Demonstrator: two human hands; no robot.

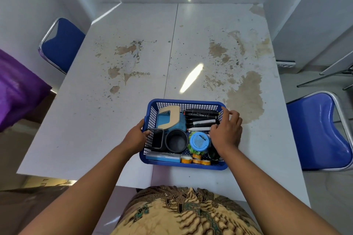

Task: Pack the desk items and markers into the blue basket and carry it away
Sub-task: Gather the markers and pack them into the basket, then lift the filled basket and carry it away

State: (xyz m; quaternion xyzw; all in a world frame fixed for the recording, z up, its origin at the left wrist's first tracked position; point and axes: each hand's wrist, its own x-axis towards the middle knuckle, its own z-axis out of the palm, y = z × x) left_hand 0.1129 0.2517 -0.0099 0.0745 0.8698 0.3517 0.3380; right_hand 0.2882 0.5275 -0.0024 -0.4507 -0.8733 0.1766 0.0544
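A brown-and-cream patterned garment [183, 213] fills the bottom edge. Beyond it, the blue plastic mesh basket [183, 102] sits near the front edge of the stained white counter [114, 101], with a blue padded chair [321, 129] to its right. The left hand [136, 136] grips the basket's left wall, fingers [147, 133] curled inside. The right hand [226, 131] hides the right rim beside the black markers [200, 115], fingers bent; I cannot tell what they hold.

Tan batik garment [183, 213] with brown and green leaf-like motifs, below bare forearms [91, 187]
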